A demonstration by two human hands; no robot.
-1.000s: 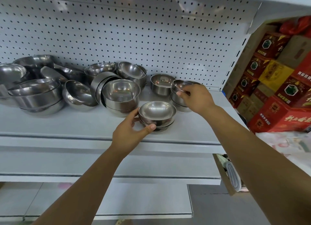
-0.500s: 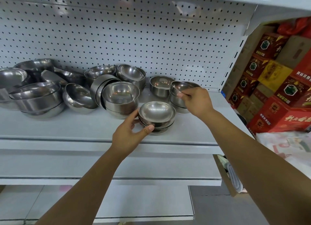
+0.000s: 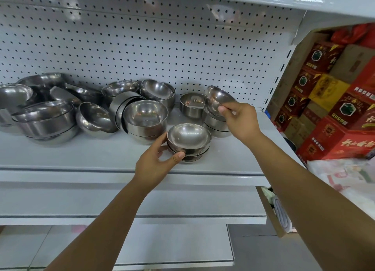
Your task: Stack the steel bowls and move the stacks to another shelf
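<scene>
Now: your left hand (image 3: 156, 163) clasps the front bowl stack (image 3: 188, 141); your right hand (image 3: 237, 118) pinches a tilted small bowl (image 3: 219, 98) by its rim, at 1 o'clock of that stack.

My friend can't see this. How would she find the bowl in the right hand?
Find the grey shelf below the pegboard. At its right end, above a stack of small bowls, the right hand pinches one small steel bowl. Only it is held tilted in the air.

Silver steel bowls (image 3: 188, 138), white dotted pegboard (image 3: 142, 47) (red boxes (image 3: 334, 137) beside)
</scene>
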